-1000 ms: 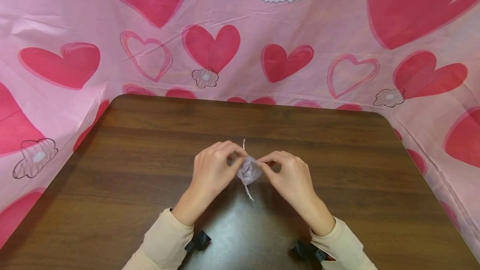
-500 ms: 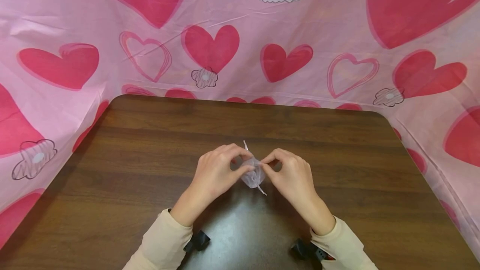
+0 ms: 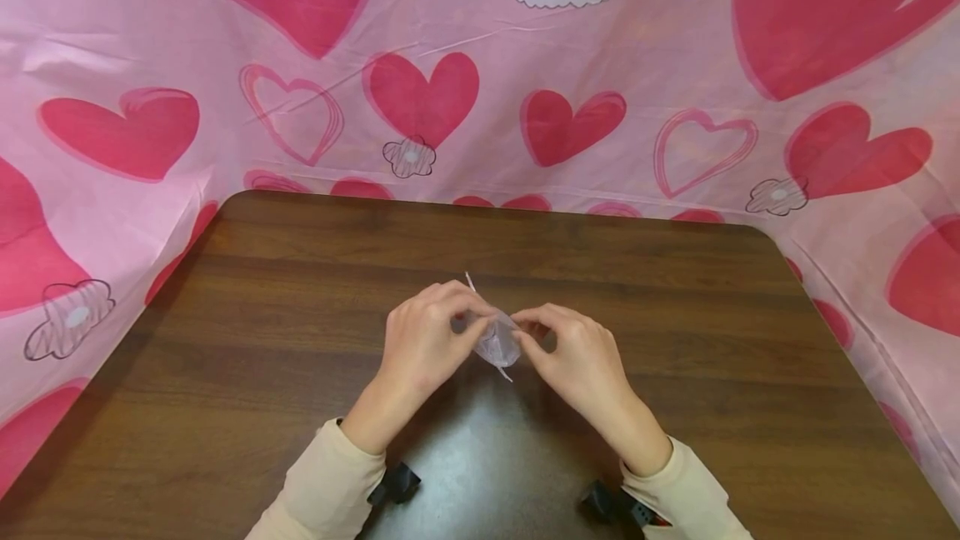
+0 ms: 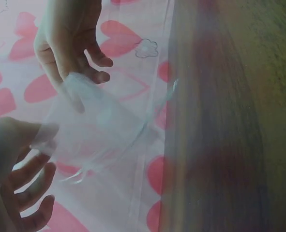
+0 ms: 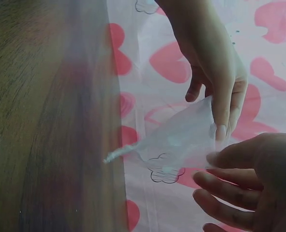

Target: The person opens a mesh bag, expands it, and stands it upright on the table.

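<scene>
A small sheer white drawstring pouch [image 3: 498, 345] hangs between both hands, above the table. My left hand [image 3: 431, 336] pinches its left edge between thumb and forefinger. On the opposite edge, the thumb and forefinger of my right hand [image 3: 581, 348] pinch the fabric. White cords [image 3: 506, 373] stick out on the near and far sides. In the left wrist view the pouch [image 4: 101, 125] is spread thin, with cords running along its lower part. The right wrist view shows the pouch [image 5: 179, 133] tapering toward a cord end. Whether anything lies inside I cannot tell.
A dark brown wooden table [image 3: 300, 257] with rounded far corners lies beneath the hands. Pink cloth [image 3: 495, 123] printed with hearts and flowers surrounds it at the back and sides. Black wrist cameras [image 3: 405, 483] sit at both cream sleeves [image 3: 322, 482].
The pouch and my left hand shifted slightly right, then back left. The cord ends swung with them. My right hand stayed nearly in place, its fingers adjusting on the edge.
</scene>
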Demonstrator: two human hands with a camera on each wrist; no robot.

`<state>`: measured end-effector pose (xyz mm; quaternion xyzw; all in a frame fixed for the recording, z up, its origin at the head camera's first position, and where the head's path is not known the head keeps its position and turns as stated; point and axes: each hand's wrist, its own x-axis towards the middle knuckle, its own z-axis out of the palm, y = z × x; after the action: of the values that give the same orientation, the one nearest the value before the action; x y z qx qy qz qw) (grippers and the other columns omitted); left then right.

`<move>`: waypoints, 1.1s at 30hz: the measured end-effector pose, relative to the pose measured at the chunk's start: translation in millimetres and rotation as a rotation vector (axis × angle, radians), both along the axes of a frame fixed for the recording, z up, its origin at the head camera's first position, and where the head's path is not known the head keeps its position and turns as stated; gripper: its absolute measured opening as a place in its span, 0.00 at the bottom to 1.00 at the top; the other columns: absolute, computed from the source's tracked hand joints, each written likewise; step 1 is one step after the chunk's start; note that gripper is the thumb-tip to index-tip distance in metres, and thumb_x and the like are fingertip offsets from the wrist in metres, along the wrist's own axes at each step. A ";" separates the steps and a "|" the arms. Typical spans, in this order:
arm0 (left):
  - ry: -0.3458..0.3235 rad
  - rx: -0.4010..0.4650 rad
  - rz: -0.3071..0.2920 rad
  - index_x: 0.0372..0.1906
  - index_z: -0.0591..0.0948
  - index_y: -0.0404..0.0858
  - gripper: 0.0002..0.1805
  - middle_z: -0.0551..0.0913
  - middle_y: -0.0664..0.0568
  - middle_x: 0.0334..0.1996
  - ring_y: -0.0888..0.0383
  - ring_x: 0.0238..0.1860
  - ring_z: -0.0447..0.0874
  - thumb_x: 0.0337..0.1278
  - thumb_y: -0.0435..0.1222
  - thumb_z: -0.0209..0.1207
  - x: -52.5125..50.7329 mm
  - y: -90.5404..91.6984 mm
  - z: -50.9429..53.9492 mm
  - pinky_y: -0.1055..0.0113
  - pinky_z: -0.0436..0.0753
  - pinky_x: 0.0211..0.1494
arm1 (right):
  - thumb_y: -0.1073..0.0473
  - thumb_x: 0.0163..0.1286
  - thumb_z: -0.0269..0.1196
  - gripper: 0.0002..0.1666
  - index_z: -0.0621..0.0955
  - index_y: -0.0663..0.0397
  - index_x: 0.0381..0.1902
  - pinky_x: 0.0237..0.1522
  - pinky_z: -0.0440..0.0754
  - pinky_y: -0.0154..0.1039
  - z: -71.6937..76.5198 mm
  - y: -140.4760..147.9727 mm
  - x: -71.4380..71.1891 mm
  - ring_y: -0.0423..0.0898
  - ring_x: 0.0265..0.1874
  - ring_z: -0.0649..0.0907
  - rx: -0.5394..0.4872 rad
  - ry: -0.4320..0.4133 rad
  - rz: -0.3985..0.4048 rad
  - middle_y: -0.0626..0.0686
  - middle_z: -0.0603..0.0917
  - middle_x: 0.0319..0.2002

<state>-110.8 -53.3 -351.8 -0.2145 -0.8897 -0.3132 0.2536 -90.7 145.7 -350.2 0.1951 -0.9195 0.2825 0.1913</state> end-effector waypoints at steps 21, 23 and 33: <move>-0.055 -0.090 -0.044 0.36 0.90 0.57 0.07 0.85 0.68 0.33 0.64 0.30 0.80 0.50 0.44 0.73 -0.3 0.0 -3.4 0.63 0.76 0.28 | 0.64 0.53 0.76 0.09 0.88 0.47 0.31 0.24 0.76 0.40 -0.9 0.9 -1.9 0.41 0.25 0.82 0.005 0.105 -0.047 0.43 0.85 0.26; -0.047 -0.091 -0.034 0.34 0.90 0.57 0.06 0.85 0.68 0.34 0.65 0.31 0.81 0.49 0.43 0.74 -0.3 -0.3 -3.6 0.63 0.77 0.28 | 0.64 0.54 0.76 0.09 0.88 0.47 0.31 0.24 0.76 0.40 -1.2 0.6 -2.1 0.41 0.26 0.82 0.003 0.109 -0.045 0.43 0.84 0.26; -0.060 -0.052 0.046 0.29 0.88 0.53 0.05 0.81 0.64 0.23 0.66 0.22 0.74 0.46 0.41 0.75 0.0 0.1 -3.5 0.65 0.72 0.25 | 0.58 0.54 0.76 0.12 0.88 0.48 0.38 0.25 0.76 0.39 -2.4 -0.7 -0.7 0.41 0.27 0.82 0.059 0.049 -0.011 0.44 0.84 0.28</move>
<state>-110.9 -53.2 -355.3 -0.1907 -0.9095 -0.2905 0.2283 -91.4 144.9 -352.5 0.2026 -0.9235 0.2493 0.2096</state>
